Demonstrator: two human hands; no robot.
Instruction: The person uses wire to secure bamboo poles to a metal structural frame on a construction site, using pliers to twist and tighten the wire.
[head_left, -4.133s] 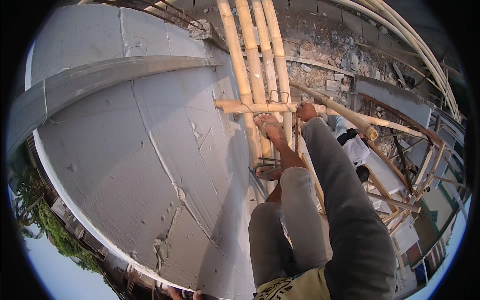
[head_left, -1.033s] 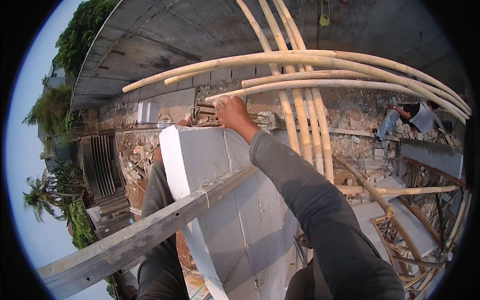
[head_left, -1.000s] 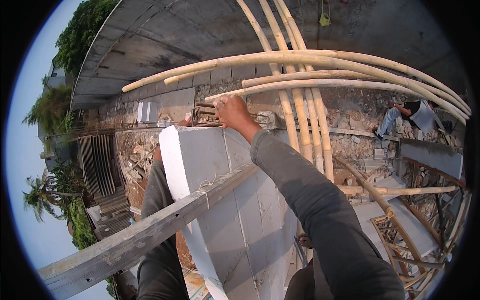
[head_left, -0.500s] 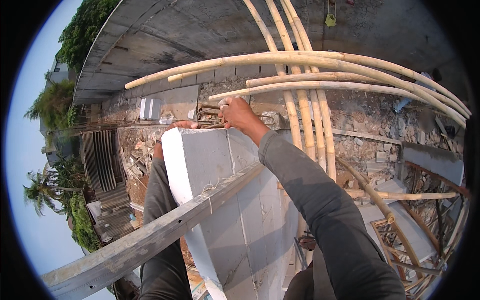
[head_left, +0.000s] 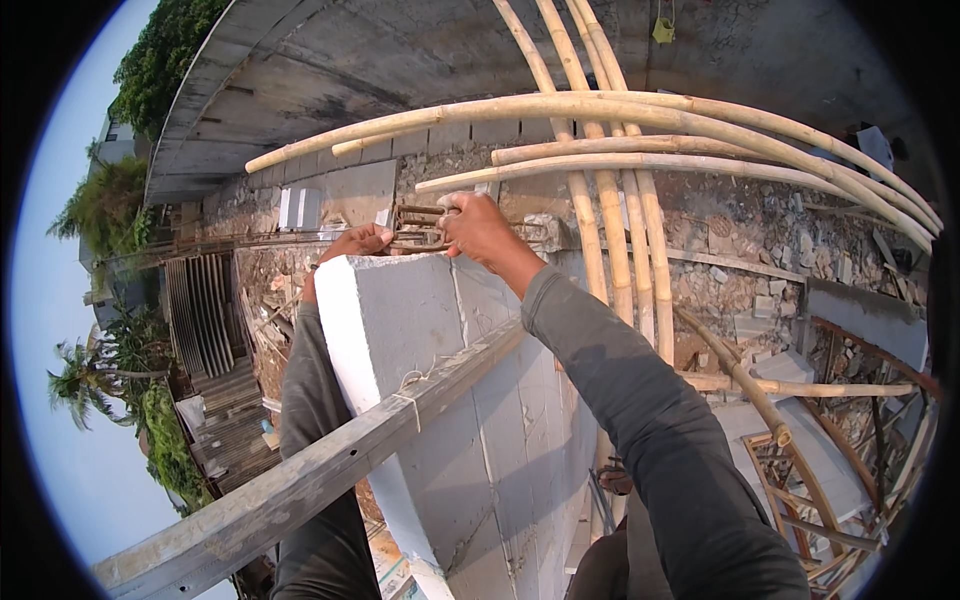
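Observation:
A rusty steel rebar frame of thin bars and bent loops stands just beyond the top of a white block wall. My right hand is closed around the right side of the frame, thumb low and fingers above. At the frame's left end is my left hand, its fingers curled with their tips against the bars. Part of that hand and its wrist sits behind the wall's upper corner. A grey metal beam, with thin string tied round it, slants across the wall below both hands.
Bamboo poles cross beyond my right hand, several running lengthwise and several across. A tall grey concrete wall rises behind. Rubble lies far below, with corrugated sheets at the left. A wooden frame lies at lower right.
My left hand has come up from behind the block's corner and moved right against the bars. My right hand stays at the frame with little change. The view has shifted slightly.

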